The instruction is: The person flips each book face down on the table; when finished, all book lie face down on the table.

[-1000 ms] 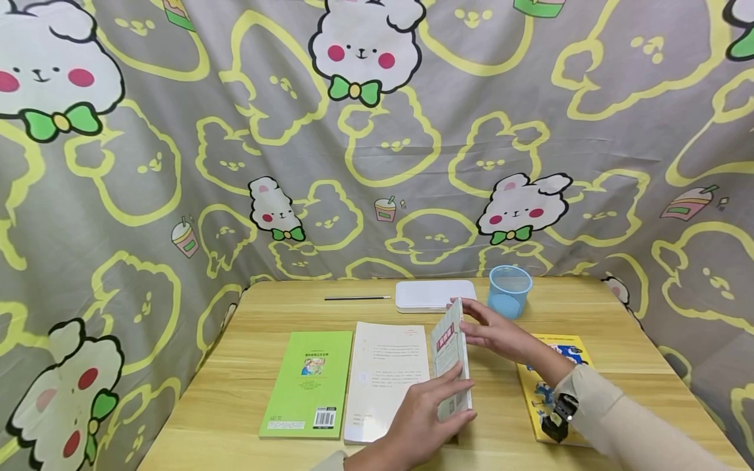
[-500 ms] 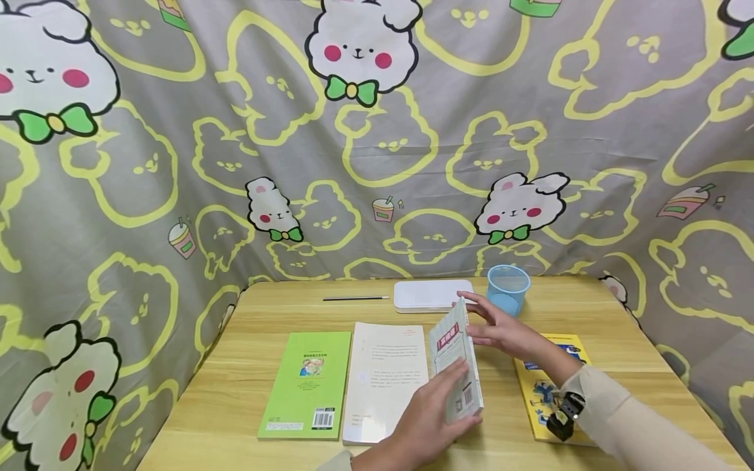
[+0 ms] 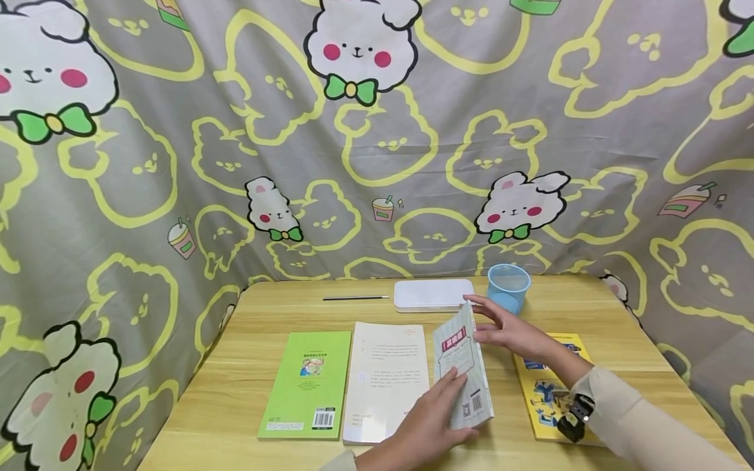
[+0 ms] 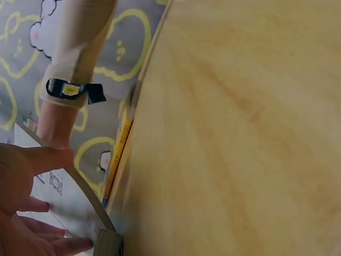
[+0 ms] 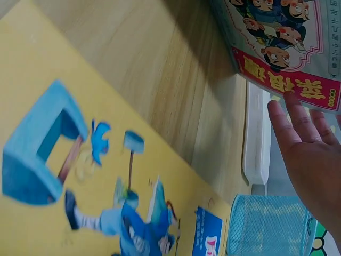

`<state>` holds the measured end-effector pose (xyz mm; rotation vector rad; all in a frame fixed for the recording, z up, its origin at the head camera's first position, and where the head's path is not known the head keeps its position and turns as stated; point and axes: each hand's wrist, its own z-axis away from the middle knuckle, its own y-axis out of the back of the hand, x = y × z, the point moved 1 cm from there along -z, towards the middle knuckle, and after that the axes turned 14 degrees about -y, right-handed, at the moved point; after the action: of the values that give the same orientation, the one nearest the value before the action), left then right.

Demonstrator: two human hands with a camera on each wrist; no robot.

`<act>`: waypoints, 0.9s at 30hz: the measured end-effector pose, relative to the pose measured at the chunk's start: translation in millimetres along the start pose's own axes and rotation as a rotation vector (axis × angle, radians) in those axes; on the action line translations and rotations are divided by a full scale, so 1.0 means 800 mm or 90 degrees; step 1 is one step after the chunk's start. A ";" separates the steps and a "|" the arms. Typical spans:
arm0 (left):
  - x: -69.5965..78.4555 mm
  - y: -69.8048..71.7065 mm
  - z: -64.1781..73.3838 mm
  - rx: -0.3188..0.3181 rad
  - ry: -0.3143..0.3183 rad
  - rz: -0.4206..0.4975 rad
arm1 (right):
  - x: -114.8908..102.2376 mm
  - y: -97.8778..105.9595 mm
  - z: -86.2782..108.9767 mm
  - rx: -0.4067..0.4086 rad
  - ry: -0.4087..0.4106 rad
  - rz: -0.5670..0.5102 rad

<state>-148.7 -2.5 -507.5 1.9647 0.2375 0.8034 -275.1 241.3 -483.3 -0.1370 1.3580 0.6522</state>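
A pale green paperback book stands tilted in the head view, its printed back cover facing left and up. My left hand holds its near end, with fingers on the back cover and thumb at the bottom edge. In the left wrist view, the left hand's fingers lie against the cover. My right hand touches the far edge and front cover with nearly straight fingers; the right wrist view shows that hand by the cartoon front cover. Whether the book's lower edge rests on the table, I cannot tell.
Left of the held book lie a white book and a green book. A yellow book lies under the right forearm. Along the back are a pencil, a white case and a blue mesh cup.
The pale green book has shifted slightly right and turned, so more of its back cover shows. Both hands have moved right with it, still against it.
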 end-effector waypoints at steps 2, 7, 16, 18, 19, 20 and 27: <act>-0.001 -0.002 -0.001 -0.008 -0.003 -0.013 | 0.002 0.003 0.001 0.007 -0.001 0.020; -0.002 -0.009 -0.002 -0.029 -0.001 -0.027 | 0.007 0.007 0.005 0.004 -0.016 0.034; 0.001 -0.010 -0.001 -0.085 0.002 -0.054 | 0.013 0.009 0.005 -0.037 0.001 0.038; 0.001 -0.010 0.000 -0.100 -0.006 -0.066 | 0.016 0.011 0.005 -0.045 0.008 0.043; 0.001 -0.011 -0.001 -0.107 -0.011 -0.073 | 0.018 0.012 0.006 -0.047 0.011 0.048; 0.001 -0.011 -0.001 -0.115 -0.018 -0.082 | 0.020 0.013 0.006 -0.049 0.013 0.054; -0.002 -0.014 -0.005 -0.171 -0.027 -0.115 | 0.026 0.016 0.011 -0.052 0.018 0.081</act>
<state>-150.5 5.4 -516.3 1.6802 0.2643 0.6408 -273.0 263.3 -497.3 -0.1264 1.3752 0.8152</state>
